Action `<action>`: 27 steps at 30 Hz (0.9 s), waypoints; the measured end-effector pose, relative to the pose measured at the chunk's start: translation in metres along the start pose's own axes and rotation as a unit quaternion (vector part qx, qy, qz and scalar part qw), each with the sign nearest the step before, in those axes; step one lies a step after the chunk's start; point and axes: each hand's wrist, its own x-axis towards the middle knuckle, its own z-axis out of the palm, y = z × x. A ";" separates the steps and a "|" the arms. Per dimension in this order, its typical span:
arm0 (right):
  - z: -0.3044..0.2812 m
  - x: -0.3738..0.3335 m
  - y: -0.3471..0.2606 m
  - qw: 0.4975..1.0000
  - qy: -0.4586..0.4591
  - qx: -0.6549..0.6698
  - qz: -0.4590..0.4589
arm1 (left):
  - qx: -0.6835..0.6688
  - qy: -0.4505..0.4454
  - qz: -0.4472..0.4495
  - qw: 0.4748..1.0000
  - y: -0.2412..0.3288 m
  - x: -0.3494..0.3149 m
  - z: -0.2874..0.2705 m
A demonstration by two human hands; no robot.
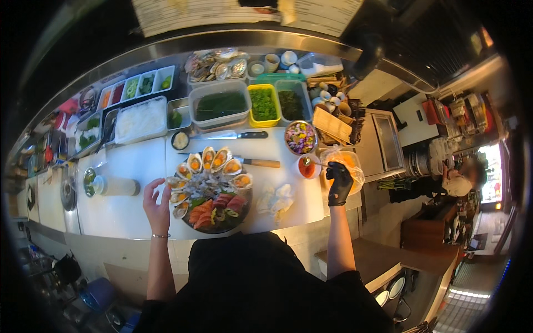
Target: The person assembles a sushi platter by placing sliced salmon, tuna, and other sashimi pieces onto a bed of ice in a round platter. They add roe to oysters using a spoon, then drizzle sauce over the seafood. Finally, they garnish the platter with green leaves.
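My right hand (339,183), in a black glove, is closed on a small spoon (313,161). The spoon's bowl end is over a small container of red-orange filling (307,168). My left hand (156,204) is bare, fingers loosely bent and apart, with nothing in it. It is at the left edge of a dark round platter (236,221). Topped oysters in shells (208,159) ring the platter's far and left sides. Orange fish slices (202,214), dark red fish slices (229,201) and a greyish shredded-looking heap (206,187) fill its middle.
Two knives, one black-handled (254,135) and one wooden-handled (262,163), lie beyond the platter. A crumpled white cloth (276,201) lies right of it. A white squeeze bottle (114,186) lies to the left. Flower petals in a bowl (300,137) and tubs of greens (264,105) stand behind.
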 end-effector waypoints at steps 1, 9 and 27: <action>-0.008 0.000 0.005 0.998 0.004 -0.026 0.057 | -0.018 -0.012 0.009 1.000 0.001 -0.001 0.003; -0.019 -0.024 0.035 0.996 -0.088 -0.033 -0.012 | -0.036 -0.050 0.025 0.998 0.009 0.008 0.014; 0.092 -0.031 -0.016 0.966 -0.035 0.214 0.140 | 0.104 0.020 0.049 0.993 -0.016 0.000 -0.016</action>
